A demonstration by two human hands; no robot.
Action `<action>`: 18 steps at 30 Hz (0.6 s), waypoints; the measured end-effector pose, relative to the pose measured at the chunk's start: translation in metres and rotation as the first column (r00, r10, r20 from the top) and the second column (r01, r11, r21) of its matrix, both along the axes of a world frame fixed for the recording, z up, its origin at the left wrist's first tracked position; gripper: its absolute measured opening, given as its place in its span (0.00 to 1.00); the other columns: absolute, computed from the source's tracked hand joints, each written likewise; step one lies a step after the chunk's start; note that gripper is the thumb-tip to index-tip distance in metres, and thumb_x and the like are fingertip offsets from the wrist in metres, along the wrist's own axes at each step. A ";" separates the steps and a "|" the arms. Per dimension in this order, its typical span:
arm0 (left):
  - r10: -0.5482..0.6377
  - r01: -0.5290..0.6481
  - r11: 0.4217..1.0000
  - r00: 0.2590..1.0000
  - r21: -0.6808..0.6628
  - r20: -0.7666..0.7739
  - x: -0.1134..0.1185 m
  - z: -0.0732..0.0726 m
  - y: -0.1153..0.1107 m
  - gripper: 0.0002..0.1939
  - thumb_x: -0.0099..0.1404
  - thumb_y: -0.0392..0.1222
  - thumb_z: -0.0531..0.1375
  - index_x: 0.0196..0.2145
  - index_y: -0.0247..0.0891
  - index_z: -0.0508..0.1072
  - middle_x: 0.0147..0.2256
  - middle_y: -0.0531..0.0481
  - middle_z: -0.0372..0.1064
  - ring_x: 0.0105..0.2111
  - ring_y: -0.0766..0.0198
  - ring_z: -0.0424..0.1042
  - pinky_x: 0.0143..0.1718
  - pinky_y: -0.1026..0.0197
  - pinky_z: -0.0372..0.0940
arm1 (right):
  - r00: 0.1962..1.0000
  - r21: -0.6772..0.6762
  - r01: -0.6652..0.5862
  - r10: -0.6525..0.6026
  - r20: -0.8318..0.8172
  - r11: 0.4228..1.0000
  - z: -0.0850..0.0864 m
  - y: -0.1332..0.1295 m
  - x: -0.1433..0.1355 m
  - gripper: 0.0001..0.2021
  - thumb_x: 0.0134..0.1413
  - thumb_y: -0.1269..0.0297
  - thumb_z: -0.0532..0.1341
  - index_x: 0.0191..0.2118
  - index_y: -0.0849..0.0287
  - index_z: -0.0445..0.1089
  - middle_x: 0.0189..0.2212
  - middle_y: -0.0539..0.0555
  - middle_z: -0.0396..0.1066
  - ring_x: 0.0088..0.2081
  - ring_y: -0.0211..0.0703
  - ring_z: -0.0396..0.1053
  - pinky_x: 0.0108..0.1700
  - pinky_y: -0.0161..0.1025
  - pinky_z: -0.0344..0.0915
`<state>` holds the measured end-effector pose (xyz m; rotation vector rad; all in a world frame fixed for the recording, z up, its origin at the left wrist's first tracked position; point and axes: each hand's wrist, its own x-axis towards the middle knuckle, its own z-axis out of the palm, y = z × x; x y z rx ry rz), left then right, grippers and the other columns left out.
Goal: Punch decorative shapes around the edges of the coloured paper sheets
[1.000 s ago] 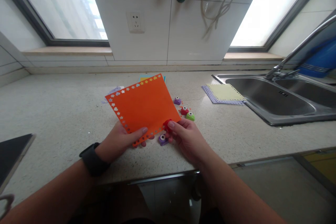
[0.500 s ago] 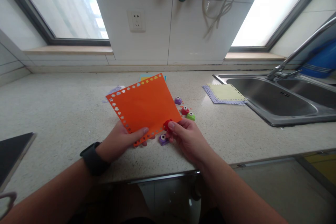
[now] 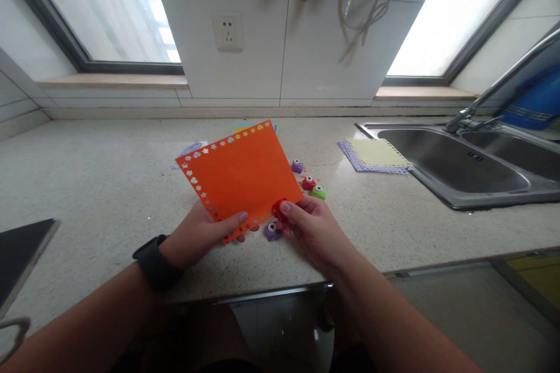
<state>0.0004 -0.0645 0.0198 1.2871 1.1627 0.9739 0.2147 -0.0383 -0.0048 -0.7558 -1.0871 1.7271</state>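
**Three patterned edges on a bright orange rectangular paper sheet [image 3: 245, 178]**

The sheet is held at a slant over the pale speckled stone desk [image 3: 109, 204]. Small flowers, stars and hearts are cut along its upper, left and lower edges; its broad middle is smooth, plain orange. Most upper and left holes look whitish, several near the upper right corner look yellow, and the lower ones look dark or grey.

The left hand [image 3: 207, 228] is clamped on the lower left edge, thumb on the front and fingers behind. The right hand [image 3: 317, 227] is closed around a rounded red plastic punch [image 3: 278, 208] at the lower right edge. A purple plastic punch with a round pale top [image 3: 273, 231] rests just below it. Purple [image 3: 297, 166], red [image 3: 308, 183] and green [image 3: 319, 193] plastic punches lie right of the sheet.
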 end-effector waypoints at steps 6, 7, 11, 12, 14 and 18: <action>-0.011 0.010 1.000 1.000 0.015 0.012 -0.001 -0.001 0.000 0.15 0.63 0.44 0.67 0.44 0.34 0.73 0.29 0.47 0.79 0.23 0.63 0.76 0.21 0.66 0.70 | 1.000 -0.006 0.018 -0.018 -0.001 1.000 0.001 0.000 -0.001 0.14 0.49 0.56 0.73 0.30 0.63 0.76 0.23 0.52 0.73 0.22 0.32 0.67 0.25 0.31 0.61; -0.014 0.014 1.000 1.000 0.016 0.015 -0.001 -0.001 0.000 0.14 0.63 0.44 0.67 0.44 0.34 0.74 0.29 0.47 0.79 0.23 0.64 0.76 0.21 0.66 0.69 | 1.000 -0.005 0.020 -0.020 -0.001 1.000 0.001 0.000 -0.001 0.14 0.49 0.56 0.73 0.30 0.63 0.76 0.23 0.52 0.73 0.22 0.32 0.67 0.25 0.31 0.61; -0.031 0.030 0.999 0.999 0.023 0.023 -0.002 -0.003 0.000 0.14 0.64 0.45 0.66 0.44 0.34 0.74 0.29 0.48 0.80 0.23 0.65 0.75 0.21 0.68 0.69 | 1.000 -0.002 0.017 -0.017 0.002 1.000 0.001 0.001 -0.001 0.14 0.50 0.56 0.73 0.31 0.63 0.76 0.23 0.52 0.73 0.22 0.32 0.67 0.25 0.31 0.61; -0.031 0.030 0.999 0.999 0.025 0.023 -0.002 -0.003 0.000 0.16 0.64 0.45 0.67 0.46 0.34 0.74 0.29 0.48 0.80 0.23 0.65 0.75 0.21 0.68 0.69 | 1.000 -0.003 0.019 -0.019 0.002 1.000 0.001 0.001 -0.001 0.14 0.50 0.56 0.73 0.31 0.63 0.76 0.23 0.52 0.73 0.22 0.32 0.67 0.25 0.31 0.61; -0.027 0.027 0.999 0.999 0.027 0.024 -0.002 -0.003 0.000 0.18 0.63 0.45 0.67 0.48 0.34 0.73 0.29 0.48 0.80 0.22 0.65 0.75 0.20 0.68 0.69 | 1.000 -0.002 0.022 -0.022 0.003 1.000 0.001 0.001 -0.001 0.14 0.50 0.56 0.73 0.31 0.64 0.76 0.23 0.52 0.73 0.22 0.32 0.67 0.25 0.31 0.61; -0.028 0.027 0.999 0.999 0.032 0.027 -0.001 -0.002 0.000 0.19 0.63 0.45 0.68 0.48 0.34 0.73 0.29 0.48 0.79 0.22 0.64 0.75 0.21 0.67 0.70 | 1.000 0.009 0.026 -0.026 0.009 1.000 0.001 0.000 0.000 0.14 0.50 0.56 0.73 0.31 0.64 0.76 0.23 0.52 0.73 0.22 0.32 0.67 0.25 0.31 0.61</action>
